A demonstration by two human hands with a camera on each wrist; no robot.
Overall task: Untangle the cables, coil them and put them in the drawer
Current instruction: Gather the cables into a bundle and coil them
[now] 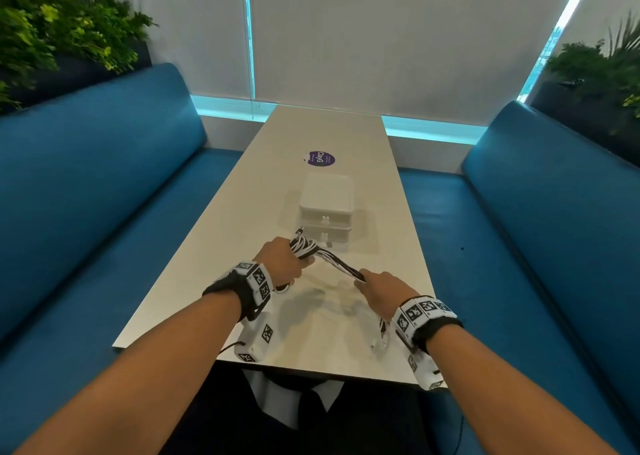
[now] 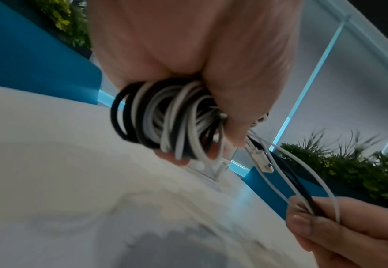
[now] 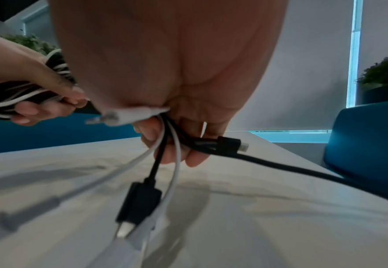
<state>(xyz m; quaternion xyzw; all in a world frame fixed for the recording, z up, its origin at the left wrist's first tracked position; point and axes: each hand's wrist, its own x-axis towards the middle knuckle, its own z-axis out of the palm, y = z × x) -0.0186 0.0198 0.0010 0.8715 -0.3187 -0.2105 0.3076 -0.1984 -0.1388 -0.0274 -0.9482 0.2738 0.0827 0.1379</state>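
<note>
My left hand [image 1: 284,260] grips a coil of black and white cables [image 1: 304,247] above the table; in the left wrist view the loops [image 2: 165,119] wrap round its fingers. Strands [image 1: 341,265] run from the coil to my right hand [image 1: 375,286], which grips them in its fist. In the right wrist view several loose ends hang below that hand: a black plug [image 3: 140,201], a white plug [image 3: 128,116] and another black plug [image 3: 222,144]. A white two-drawer box [image 1: 326,209] stands just beyond the hands, both drawers closed.
The long pale table [image 1: 325,136] carries a purple round sticker [image 1: 321,159] behind the box. Blue benches [image 1: 104,191] run along both sides. Plants [image 1: 52,29] sit behind the bench backs. The near table edge lies under my wrists.
</note>
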